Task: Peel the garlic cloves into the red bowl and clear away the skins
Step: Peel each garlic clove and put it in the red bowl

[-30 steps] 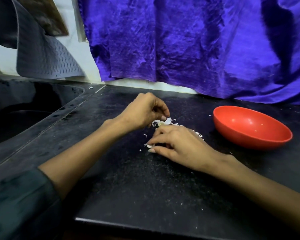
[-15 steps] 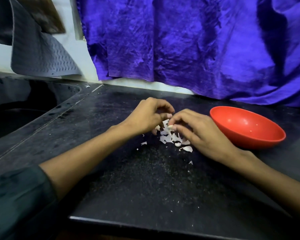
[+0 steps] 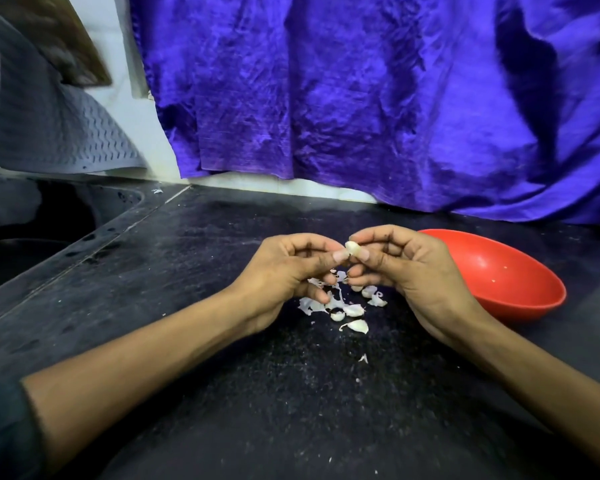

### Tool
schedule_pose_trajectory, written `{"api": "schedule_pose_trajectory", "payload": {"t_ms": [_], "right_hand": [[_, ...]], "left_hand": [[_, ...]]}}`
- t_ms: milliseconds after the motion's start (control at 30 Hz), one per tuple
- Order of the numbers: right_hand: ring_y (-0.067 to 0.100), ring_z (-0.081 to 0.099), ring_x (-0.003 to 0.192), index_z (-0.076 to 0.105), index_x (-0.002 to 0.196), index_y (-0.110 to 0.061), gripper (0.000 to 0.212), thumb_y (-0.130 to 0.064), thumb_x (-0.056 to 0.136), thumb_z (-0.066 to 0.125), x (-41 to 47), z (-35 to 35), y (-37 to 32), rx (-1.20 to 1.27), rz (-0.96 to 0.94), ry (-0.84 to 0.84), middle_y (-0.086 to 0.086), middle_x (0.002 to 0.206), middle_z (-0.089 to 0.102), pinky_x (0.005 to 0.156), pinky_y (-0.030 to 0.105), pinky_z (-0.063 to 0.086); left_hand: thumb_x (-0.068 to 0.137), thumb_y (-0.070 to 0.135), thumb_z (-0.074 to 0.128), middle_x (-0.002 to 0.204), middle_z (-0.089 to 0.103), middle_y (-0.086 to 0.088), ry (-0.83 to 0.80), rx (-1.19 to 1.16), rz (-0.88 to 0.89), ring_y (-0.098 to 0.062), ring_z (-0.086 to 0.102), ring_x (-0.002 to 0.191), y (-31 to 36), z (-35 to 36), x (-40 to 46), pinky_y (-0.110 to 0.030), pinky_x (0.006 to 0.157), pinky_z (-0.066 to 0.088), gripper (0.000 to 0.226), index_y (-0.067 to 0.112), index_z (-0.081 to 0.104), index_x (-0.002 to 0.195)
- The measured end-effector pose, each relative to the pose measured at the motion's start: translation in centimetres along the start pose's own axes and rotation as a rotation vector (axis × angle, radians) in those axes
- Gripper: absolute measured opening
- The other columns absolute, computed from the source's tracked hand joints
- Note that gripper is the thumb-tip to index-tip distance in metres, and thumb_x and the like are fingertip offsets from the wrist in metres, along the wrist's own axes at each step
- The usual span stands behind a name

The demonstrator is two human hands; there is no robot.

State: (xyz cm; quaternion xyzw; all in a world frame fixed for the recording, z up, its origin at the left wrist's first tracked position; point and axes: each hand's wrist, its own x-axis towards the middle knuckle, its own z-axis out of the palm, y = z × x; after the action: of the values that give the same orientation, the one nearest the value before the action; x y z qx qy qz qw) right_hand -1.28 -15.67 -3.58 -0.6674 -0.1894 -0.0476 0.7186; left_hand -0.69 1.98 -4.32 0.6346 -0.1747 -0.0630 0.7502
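The right hand point(image 3: 409, 271) pinches a garlic clove point(image 3: 353, 248) above the counter point(image 3: 187, 271) while the left hand point(image 3: 284, 271) curls beside it, thumb at its skin, so loosened skins point(image 3: 340, 306) drop below; the red bowl point(image 3: 520, 289) waits just right.

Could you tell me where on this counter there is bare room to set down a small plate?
Bare counter lies behind the hands, toward the purple cloth, and along the near edge. It is crowded around the skins and red bowl.
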Motion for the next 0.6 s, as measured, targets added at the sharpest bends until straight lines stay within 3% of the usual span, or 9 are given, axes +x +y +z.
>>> {"api": "schedule_pose_trajectory", "payload": {"t_ms": [133,300,600], "right_hand": [[0.017,0.068,0.065,0.068,0.097,-0.004,0.026,-0.009,0.072,0.068,-0.24,0.03,0.22,0.01,0.029,-0.012,0.014,0.078,0.07,0.064,0.026,0.059],[0.019,0.069,0.066,0.068,0.091,-0.004,0.023,-0.01,0.07,0.069,-0.74,0.63,0.44,0.029,0.058,-0.033,0.013,0.073,0.07,0.063,0.027,0.06],[0.018,0.069,0.068,0.068,0.087,-0.004,0.019,-0.011,0.069,0.071,-0.98,0.89,0.52,0.002,0.081,-0.017,0.011,0.072,0.069,0.061,0.025,0.058]], "left_hand": [[0.075,0.021,0.07,0.076,0.07,0.0,0.031,-0.026,-0.027,-0.007,0.056,0.056,-0.01,0.04,0.05,-0.02,0.043,0.047,0.018,0.01,0.07,0.089],[0.071,0.025,0.072,0.068,0.064,0.002,0.038,-0.02,-0.042,-0.007,0.051,0.052,-0.16,0.05,0.01,-0.02,0.042,0.044,0.009,0.017,0.074,0.074],[0.077,0.029,0.069,0.064,0.059,0.003,-0.015,0.025,-0.049,-0.007,0.049,0.053,-0.38,0.1,0.07,-0.022,0.041,0.044,0.019,0.011,0.068,0.084]]}}
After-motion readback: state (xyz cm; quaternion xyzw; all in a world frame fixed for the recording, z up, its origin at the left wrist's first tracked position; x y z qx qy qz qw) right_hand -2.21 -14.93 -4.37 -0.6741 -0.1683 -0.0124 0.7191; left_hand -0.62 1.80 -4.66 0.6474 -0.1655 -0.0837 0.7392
